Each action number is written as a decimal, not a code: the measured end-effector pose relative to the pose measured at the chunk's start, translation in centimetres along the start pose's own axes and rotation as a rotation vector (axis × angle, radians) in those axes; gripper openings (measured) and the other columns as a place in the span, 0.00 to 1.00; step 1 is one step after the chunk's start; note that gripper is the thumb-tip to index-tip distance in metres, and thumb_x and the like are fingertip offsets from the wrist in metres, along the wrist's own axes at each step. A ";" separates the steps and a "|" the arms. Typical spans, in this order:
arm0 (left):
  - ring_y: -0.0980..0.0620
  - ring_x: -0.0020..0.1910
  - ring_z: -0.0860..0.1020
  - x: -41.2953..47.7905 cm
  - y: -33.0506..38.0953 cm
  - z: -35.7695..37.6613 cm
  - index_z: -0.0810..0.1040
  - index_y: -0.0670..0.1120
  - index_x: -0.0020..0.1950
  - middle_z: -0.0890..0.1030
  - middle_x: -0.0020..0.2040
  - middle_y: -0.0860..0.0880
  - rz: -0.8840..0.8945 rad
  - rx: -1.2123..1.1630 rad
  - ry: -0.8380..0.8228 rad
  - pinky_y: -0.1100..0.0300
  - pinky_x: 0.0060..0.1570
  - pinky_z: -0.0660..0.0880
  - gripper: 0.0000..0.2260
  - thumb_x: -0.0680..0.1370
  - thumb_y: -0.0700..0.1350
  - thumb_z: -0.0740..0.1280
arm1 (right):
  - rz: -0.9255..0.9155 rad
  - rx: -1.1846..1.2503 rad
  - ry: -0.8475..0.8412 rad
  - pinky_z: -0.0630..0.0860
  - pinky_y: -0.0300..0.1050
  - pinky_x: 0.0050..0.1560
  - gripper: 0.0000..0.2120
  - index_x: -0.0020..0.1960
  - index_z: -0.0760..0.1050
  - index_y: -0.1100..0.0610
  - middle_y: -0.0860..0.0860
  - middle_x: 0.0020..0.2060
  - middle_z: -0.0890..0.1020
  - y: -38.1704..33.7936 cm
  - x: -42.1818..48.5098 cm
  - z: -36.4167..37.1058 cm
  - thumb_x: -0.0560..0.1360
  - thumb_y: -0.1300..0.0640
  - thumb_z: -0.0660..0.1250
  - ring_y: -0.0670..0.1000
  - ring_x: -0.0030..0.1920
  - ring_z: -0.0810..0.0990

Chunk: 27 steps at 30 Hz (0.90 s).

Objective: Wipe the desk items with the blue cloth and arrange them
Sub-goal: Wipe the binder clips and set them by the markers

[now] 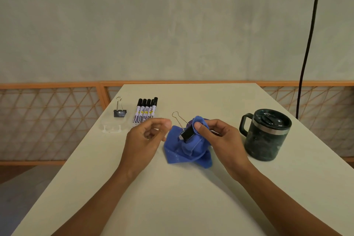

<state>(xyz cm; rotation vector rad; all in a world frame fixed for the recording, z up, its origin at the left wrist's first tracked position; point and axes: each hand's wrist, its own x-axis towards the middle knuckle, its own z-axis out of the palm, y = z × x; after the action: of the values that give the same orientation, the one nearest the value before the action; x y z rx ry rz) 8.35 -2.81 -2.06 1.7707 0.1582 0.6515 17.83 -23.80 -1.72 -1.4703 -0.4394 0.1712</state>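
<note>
Pinching the cloth round a black clip, the right hand sat just right of the frame's centre, its thumb pressed on a fold of blue fabric over the clip's body. The clip's wire handles stuck out toward the upper left. The rest of the cloth hung crumpled below the hand and lay on the desk. The left hand hovered just left of the cloth, fingers loosely curled and thumb out, grasping nothing; whether a fingertip touched the cloth's edge could not be told. Up and left of centre, five markers lay side by side with their black caps toward the top of the frame. Left of them a second clip rested on a clear plastic piece. A dark lidded mug stood at the right of the frame, near the right hand but apart from it. A black cable hung down the wall at the upper right.
</note>
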 end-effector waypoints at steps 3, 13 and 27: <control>0.50 0.41 0.85 -0.3 0.0 0.4 0.89 0.54 0.52 0.89 0.48 0.51 -0.036 0.013 -0.059 0.53 0.53 0.83 0.06 0.79 0.54 0.76 | -0.010 0.002 0.023 0.83 0.57 0.63 0.12 0.54 0.87 0.55 0.50 0.49 0.90 0.3 -0.2 0.4 0.77 0.49 0.78 0.52 0.53 0.89; 0.57 0.37 0.79 0.1 -0.3 0.4 0.91 0.53 0.50 0.88 0.43 0.53 -0.071 -0.034 -0.019 0.67 0.44 0.76 0.03 0.80 0.49 0.77 | -0.028 -0.060 -0.016 0.84 0.52 0.59 0.07 0.52 0.88 0.54 0.49 0.46 0.90 0.5 -0.7 1.3 0.79 0.51 0.76 0.51 0.50 0.89; 0.59 0.40 0.77 5.1 -2.1 -8.9 0.89 0.52 0.45 0.87 0.44 0.59 0.111 0.327 0.312 0.71 0.47 0.72 0.03 0.79 0.47 0.78 | -0.057 -0.164 0.001 0.83 0.57 0.61 0.07 0.54 0.88 0.48 0.44 0.47 0.90 1.1 -0.1 1.5 0.80 0.47 0.75 0.46 0.51 0.89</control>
<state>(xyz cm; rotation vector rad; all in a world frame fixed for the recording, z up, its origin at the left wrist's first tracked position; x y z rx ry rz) 8.56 7.54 -0.79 1.9900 0.4008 1.0278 17.37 -22.34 -2.76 -1.6162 -0.5034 0.0914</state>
